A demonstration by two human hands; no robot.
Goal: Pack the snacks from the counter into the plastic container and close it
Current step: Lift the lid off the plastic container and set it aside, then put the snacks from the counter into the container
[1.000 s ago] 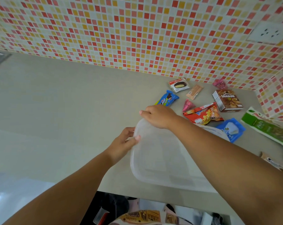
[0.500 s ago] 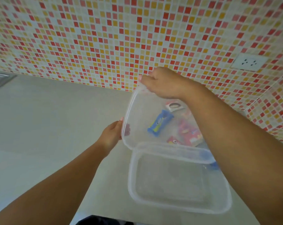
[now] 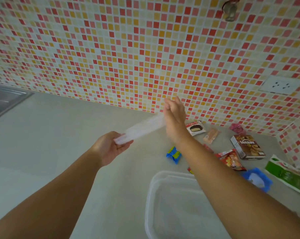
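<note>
The clear plastic container stands open at the bottom right of the counter, partly hidden by my right forearm. Its translucent lid is in the air, seen edge-on and tilted. My left hand grips the lid's near end. My right hand has straight fingers and touches the far end. The snacks lie on the counter to the right: a chocolate pie packet, a wafer, a pink candy, a brown box, a red chip bag, blue packets and a green packet.
A mosaic-tiled wall backs the counter and turns a corner at the right. A wall socket sits above the snacks. A steel sink is at the far left. The beige counter spreads between sink and container.
The lid came off the container and swung up and left, turning edge-on. My right hand let go its grip and now lies flat against the lid's far end. The view tilted upward.
</note>
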